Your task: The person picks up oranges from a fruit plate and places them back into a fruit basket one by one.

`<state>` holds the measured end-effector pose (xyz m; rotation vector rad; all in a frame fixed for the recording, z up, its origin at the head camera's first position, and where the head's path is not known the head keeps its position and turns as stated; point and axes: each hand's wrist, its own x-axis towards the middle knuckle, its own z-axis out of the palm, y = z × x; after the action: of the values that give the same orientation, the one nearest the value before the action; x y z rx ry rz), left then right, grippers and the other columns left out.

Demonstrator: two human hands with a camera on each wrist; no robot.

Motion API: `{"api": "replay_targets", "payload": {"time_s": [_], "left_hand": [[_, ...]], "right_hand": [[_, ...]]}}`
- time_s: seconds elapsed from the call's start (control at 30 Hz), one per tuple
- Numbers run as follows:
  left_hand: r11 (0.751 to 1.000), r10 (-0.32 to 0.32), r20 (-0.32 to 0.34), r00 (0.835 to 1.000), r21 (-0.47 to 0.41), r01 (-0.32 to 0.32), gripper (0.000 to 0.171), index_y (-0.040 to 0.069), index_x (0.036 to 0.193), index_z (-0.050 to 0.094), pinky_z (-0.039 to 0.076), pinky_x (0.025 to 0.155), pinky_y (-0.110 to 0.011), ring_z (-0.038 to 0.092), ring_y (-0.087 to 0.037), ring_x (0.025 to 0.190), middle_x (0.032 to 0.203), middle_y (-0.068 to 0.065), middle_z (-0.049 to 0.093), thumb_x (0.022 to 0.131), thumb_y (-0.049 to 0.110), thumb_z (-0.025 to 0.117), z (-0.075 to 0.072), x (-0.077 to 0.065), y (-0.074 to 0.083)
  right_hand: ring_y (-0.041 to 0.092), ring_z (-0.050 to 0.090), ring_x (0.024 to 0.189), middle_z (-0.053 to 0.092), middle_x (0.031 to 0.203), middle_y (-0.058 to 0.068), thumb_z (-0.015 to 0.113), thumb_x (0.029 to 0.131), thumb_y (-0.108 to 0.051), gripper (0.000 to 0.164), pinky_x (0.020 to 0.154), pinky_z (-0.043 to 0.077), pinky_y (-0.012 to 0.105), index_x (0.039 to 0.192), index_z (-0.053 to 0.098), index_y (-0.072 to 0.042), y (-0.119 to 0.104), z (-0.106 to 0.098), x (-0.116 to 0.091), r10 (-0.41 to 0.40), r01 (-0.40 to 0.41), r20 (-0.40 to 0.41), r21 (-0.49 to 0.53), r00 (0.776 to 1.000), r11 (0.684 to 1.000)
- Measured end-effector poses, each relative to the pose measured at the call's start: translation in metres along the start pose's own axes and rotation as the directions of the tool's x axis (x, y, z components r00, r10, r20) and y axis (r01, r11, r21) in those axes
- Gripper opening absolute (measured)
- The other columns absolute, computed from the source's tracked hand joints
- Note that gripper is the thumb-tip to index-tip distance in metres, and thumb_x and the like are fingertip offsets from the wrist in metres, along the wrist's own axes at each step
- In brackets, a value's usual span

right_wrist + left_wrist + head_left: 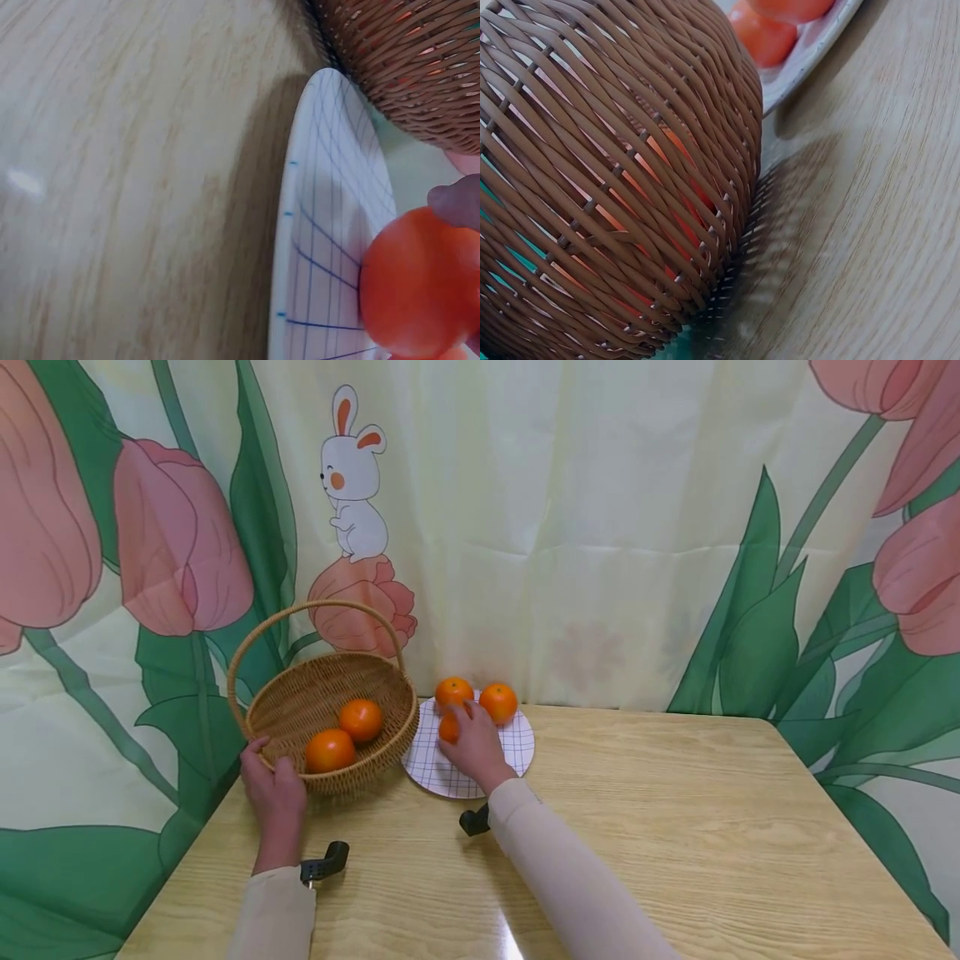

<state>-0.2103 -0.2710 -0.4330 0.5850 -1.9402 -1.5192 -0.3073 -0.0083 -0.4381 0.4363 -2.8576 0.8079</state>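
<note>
The left hand (274,789) grips the tilted basket (296,697) while the right hand (477,748) pinches an orange (448,727) above the plate (448,785) beneath it, apparently mid-pick-up, which calls for a careful lift toward the left hand's side

The right hand (476,745) partly hides an orange (448,728); the left wrist view crops the basket (630,180).

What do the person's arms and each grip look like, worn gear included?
Long, plain, pale cream sleeves: left sleeve, right sleeve. A small black device sits at each wrist: the left device is bent, the right device partly hidden by its sleeve. Left grip and right grip: bare human hands, no gloves. No cables visible.
</note>
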Motion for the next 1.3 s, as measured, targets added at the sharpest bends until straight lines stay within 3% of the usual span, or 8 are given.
{"api": "replay_targets", "payload": {"time_s": [0.37, 0.67, 1.07, 1.3], "left_hand": [[1.0, 0.021, -0.016, 1.0, 0.003, -0.021, 0.048, 0.005, 0.138, 0.034, 0.02, 0.115, -0.051, 0.029, -0.034, 0.137, 0.151, -0.016, 0.029, 0.09, 0.008, 0.031, 0.001, -0.002, 0.002], [0.999, -0.048, 0.027, 0.998, -0.001, 0.048, 0.051, 0.01, 0.143, 0.03, 0.018, 0.117, -0.052, 0.024, -0.031, 0.143, 0.158, -0.009, 0.021, 0.092, 0.012, 0.03, -0.001, -0.003, 0.002], [1.0, -0.023, 0.017, 1.0, -0.005, 0.023, 0.049, 0.009, 0.141, 0.032, 0.022, 0.116, -0.053, 0.026, -0.032, 0.142, 0.155, -0.011, 0.025, 0.092, 0.012, 0.031, -0.002, 0.0, -0.003], [1.0, -0.03, 0.013, 0.999, 0.01, 0.03, 0.049, 0.008, 0.141, 0.032, 0.021, 0.116, -0.053, 0.027, -0.033, 0.14, 0.154, -0.013, 0.026, 0.092, 0.012, 0.031, -0.001, 0.0, -0.001]], "right_hand": [[0.033, 0.043, 0.13, 0.038, 0.146, 0.013, 0.072, 0.086, -0.026, 0.057, 0.105, 0.043, 0.048, 0.137, 0.048, -0.018, 0.008, -0.001, -0.006, -0.034, 0.034, -0.006, 0.018, 0.999, 0.999], [0.032, 0.043, 0.129, 0.039, 0.146, 0.01, 0.075, 0.084, -0.027, 0.058, 0.104, 0.043, 0.049, 0.136, 0.051, -0.019, 0.014, 0.0, -0.01, -0.039, 0.039, 0.002, 0.076, 0.999, 0.996], [0.03, 0.044, 0.126, 0.04, 0.142, 0.009, 0.076, 0.082, -0.03, 0.059, 0.101, 0.045, 0.049, 0.135, 0.052, -0.023, 0.015, -0.008, -0.014, -0.061, 0.062, -0.017, 0.104, 0.998, 0.993], [0.031, 0.042, 0.123, 0.04, 0.138, 0.011, 0.077, 0.08, -0.028, 0.062, 0.099, 0.046, 0.048, 0.136, 0.052, -0.02, 0.012, -0.014, -0.017, -0.055, 0.059, -0.028, 0.146, 0.998, 0.987]]}}
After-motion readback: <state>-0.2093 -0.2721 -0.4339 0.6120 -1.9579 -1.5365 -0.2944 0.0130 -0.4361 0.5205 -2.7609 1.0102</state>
